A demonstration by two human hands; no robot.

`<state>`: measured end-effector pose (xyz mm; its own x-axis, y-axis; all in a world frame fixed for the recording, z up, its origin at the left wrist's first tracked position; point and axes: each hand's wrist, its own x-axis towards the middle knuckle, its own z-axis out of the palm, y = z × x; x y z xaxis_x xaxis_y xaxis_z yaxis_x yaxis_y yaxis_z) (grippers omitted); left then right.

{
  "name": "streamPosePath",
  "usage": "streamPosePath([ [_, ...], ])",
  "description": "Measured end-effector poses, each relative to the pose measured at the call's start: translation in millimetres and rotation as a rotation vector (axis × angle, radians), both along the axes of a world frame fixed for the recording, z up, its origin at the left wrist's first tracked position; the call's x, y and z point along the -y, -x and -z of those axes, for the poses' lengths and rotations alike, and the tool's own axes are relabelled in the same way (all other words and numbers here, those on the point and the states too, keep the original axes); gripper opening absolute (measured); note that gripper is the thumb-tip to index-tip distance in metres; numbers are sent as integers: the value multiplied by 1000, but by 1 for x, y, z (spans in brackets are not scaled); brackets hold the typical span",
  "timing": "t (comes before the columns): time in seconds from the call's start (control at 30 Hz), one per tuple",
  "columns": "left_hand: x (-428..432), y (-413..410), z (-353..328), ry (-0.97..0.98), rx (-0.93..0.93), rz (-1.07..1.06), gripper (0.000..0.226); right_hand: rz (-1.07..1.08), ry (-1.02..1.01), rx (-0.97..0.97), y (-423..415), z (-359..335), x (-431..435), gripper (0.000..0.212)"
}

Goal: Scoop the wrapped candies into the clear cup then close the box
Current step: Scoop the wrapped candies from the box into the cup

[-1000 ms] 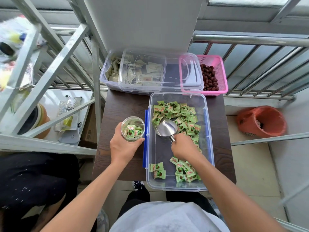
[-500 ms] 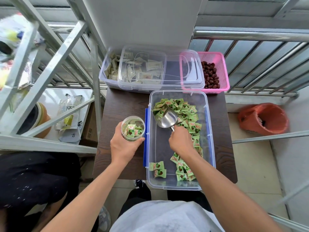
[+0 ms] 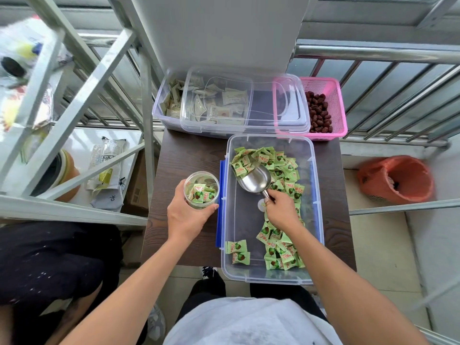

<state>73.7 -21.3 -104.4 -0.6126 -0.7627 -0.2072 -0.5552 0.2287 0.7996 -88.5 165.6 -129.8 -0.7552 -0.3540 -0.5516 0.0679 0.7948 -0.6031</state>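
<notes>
A clear plastic box (image 3: pixel 249 275) with blue side latches stands open on the dark wooden table (image 3: pixel 184 155). Green wrapped candies (image 3: pixel 278 165) lie piled at its far end and along its right side. My right hand (image 3: pixel 282 210) grips the handle of a metal scoop (image 3: pixel 255 179), whose mouth pushes into the far pile with a few candies at its lip. My left hand (image 3: pixel 185 217) holds the clear cup (image 3: pixel 201 189) upright on the table just left of the box; several candies sit in it.
The box's clear lid (image 3: pixel 276 105) rests across a second clear box of pale packets (image 3: pixel 166 108) and a pink basket of red dates (image 3: pixel 333 108) at the table's far edge. Metal shelf bars (image 3: pixel 146 95) rise at left. An orange bin (image 3: pixel 395 180) stands on the floor at right.
The scoop has pushed forward and left from the box's middle into the far candy pile. My left hand and the cup have stayed put.
</notes>
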Motion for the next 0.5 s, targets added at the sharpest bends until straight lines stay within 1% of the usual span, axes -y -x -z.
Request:
streamPosePath([
  [0.1, 1, 0, 0, -1, 7, 8, 83, 38, 54, 37, 3, -1, -8, 39],
  [0.3, 2, 0, -1, 2, 12, 18, 84, 94, 157, 19, 5, -18, -21, 33],
  [0.5, 2, -1, -4, 10, 7, 38, 81, 34, 175, 9, 8, -42, -34, 28],
])
